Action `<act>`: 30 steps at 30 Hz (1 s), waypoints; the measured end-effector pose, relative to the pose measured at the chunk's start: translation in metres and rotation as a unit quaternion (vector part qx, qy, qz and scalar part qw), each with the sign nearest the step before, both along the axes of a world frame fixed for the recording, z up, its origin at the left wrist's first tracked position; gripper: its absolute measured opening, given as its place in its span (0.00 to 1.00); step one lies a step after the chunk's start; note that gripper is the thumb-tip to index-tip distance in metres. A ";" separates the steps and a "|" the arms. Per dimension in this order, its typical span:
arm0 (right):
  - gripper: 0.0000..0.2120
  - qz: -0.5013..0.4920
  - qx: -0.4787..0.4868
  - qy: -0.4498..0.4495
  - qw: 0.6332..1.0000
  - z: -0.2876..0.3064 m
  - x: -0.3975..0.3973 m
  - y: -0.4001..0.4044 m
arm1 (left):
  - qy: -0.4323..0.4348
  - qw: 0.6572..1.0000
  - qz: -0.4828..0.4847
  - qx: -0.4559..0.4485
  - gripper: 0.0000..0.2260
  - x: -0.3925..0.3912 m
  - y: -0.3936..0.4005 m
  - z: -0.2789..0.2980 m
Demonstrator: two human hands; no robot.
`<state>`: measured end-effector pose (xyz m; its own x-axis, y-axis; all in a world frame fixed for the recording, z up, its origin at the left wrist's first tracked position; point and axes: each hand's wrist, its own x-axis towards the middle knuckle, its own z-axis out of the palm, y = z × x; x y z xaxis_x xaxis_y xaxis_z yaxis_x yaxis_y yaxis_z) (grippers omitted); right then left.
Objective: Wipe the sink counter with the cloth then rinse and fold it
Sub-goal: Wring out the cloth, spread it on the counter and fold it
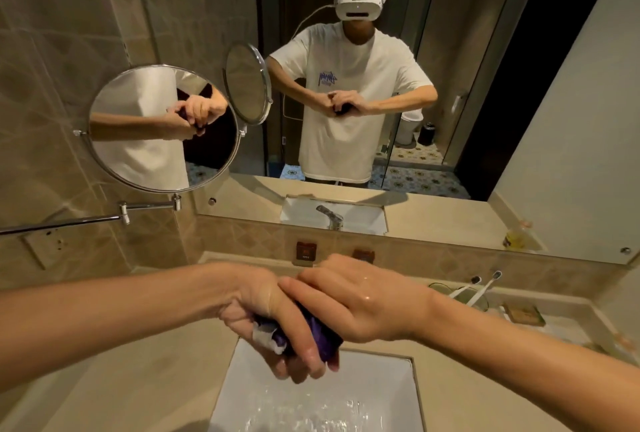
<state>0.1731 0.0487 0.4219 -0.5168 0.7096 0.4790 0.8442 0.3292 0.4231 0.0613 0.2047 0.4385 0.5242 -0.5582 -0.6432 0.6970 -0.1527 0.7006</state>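
A purple cloth (320, 336) with a white label is bunched tight between both my hands, held above the white square sink (381, 393). My left hand (258, 307) grips it from the left, and my right hand (360, 300) wraps over it from the right, fingers overlapping. Both hands are wet and shiny. Most of the cloth is hidden inside the fists. Water lies rippling in the sink basin below. The beige counter (138, 372) surrounds the sink.
A round swing-arm mirror (162, 128) juts out from the left wall on a chrome arm (69, 222). Two toothbrushes (479, 288) in a glass and a small soap box (524, 314) stand on the counter at right. A large wall mirror (398, 85) reflects the person and the faucet.
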 end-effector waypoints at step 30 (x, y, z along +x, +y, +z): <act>0.14 -0.399 -0.274 0.176 0.857 -0.067 0.010 0.029 | -0.269 0.824 0.088 0.490 0.11 0.044 -0.020 -0.079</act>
<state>0.1831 0.0777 0.3547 0.3449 0.9386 -0.0134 0.9371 -0.3434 0.0622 0.1054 0.1851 0.3599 0.8982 0.2072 -0.3877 0.3978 -0.7585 0.5162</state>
